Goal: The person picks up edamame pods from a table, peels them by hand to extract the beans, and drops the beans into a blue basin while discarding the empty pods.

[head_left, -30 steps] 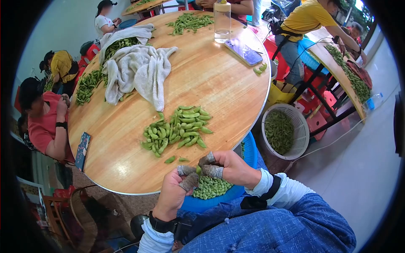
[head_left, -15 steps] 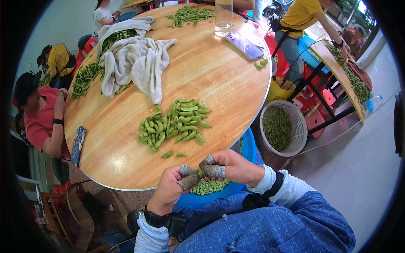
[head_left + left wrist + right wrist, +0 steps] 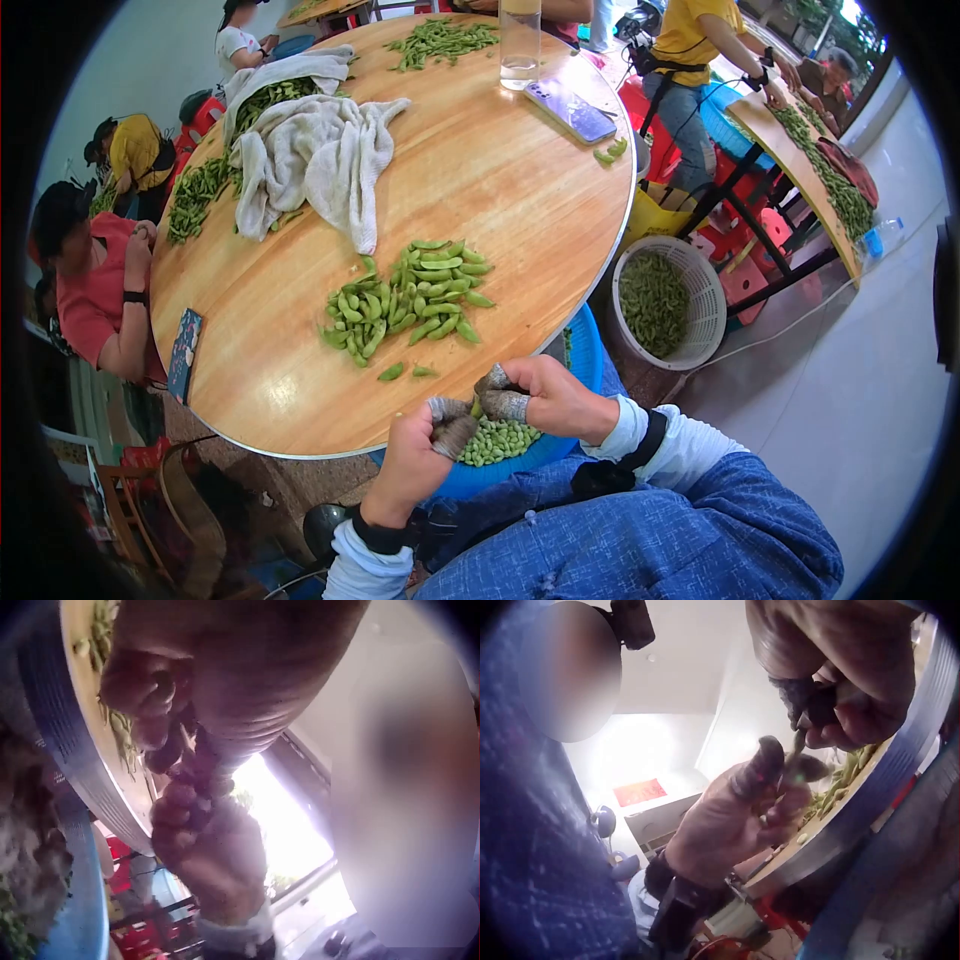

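Low over a blue basin (image 3: 590, 365), my hands meet at a small green bean pod (image 3: 477, 408). My left hand (image 3: 412, 455) pinches its near end between thumb and finger, and my right hand (image 3: 553, 397) pinches the other end. Grey wraps cover the thumb and fingertip of each hand. In the right wrist view the pod (image 3: 799, 741) bridges the two hands. Shelled green beans (image 3: 497, 441) fill the basin beneath. Just beyond, on the round wooden table (image 3: 500, 190), lies a heap of green pods (image 3: 405, 300), with two loose pods nearer the edge.
A grey towel (image 3: 320, 160) partly covers more pods at the far left. A clear bottle (image 3: 519, 50) and a phone (image 3: 570, 110) are at the back right. A white basket (image 3: 708, 300) of pods stands on the floor to the right. Other people sit around.
Both hands stay together at the pod, the left fingers curling slightly closer. The head view has shifted a little. At the right-hand table, the person in yellow has moved their arms.
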`<state>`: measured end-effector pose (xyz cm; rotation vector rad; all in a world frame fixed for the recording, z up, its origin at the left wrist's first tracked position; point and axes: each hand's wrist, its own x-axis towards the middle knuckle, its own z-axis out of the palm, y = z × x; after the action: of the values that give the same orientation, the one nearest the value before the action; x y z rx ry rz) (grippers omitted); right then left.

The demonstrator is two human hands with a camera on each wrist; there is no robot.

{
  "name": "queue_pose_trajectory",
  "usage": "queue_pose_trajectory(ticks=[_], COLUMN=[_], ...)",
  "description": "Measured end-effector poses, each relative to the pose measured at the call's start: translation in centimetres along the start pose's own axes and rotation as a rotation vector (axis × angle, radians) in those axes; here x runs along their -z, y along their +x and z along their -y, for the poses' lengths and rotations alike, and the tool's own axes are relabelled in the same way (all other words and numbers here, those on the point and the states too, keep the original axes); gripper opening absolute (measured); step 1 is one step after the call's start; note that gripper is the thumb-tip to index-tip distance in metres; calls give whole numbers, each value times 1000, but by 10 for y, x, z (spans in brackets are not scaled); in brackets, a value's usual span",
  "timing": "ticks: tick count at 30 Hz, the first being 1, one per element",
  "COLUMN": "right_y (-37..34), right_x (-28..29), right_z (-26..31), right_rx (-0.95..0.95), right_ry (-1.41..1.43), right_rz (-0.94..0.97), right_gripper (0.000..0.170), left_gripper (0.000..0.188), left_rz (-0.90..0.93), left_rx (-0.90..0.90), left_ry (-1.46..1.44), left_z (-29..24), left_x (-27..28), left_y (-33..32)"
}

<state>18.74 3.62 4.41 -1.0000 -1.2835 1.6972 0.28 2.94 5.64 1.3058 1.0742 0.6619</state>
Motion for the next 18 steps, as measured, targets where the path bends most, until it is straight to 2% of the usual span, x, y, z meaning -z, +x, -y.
queue_pose_trajectory(ticks=[3, 4, 6, 8, 11, 14, 18], right_y=[-3, -3, -4, -4, -3, 0, 5], right_x=[2, 3, 7, 8, 3, -3, -1], right_z=[5, 6, 8, 0, -17, -22, -29], right_rx=[67, -14, -175, -135, -12, 79, 157], right_ry=[-53, -6, 86, 225, 375, 456, 478], right_rz=[-18, 26, 111, 149, 161, 167, 218], right_gripper=[11, 11, 12, 16, 16, 16, 16], left_gripper=[19, 19, 18, 17, 13, 18, 29], left_rz=[-72, -80, -82, -47, 28, 53, 148], left_rx=[-355, -474, -515, -484, -199, 5, 105], left_ry=[744, 1021, 813, 508, -86, -460, -912], left_z=[-2, 0, 15, 29, 17, 24, 27], left_x=[1, 3, 3, 2, -7, -7, -12], left_y=[-4, -4, -1, -1, -5, -7, -7])
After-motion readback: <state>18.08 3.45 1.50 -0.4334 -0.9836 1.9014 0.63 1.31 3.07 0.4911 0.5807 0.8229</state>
